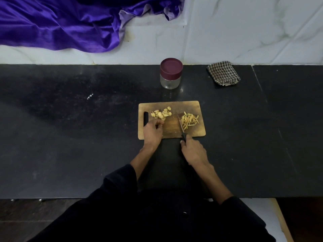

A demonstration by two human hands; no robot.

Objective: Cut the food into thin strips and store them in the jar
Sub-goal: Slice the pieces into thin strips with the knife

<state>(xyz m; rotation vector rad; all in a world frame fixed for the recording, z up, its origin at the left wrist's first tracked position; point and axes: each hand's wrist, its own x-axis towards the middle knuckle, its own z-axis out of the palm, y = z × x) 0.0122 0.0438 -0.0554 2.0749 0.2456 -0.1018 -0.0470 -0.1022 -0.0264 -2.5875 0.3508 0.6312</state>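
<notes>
board: wooden, laid flat on the black counter; taken as landmark; handle slot at its left end.
slices: pale heap of uncut pieces, seen on the board's left part, just past the left hand's fingertips.
strips: thin yellow sticks, piled on the board's right part, just right of the blade.
knife: black handle, blade laid across the board between slices and strips, tip pointed away from the person; handle sticks out at the board's near edge.
left hand: placed on the board's left near corner, fingers curled under; a small piece seems pinched, but this cannot be told for sure.
right hand: found just off the board's near edge, fingers wrapped round the knife handle.
jar: clear, maroon lid on, stood upright behind the board, well apart from it.
cloth: checked, folded, behind and right of the board, right of the jar.
purple fabric: draped on the white wall far behind the board, to the left.
</notes>
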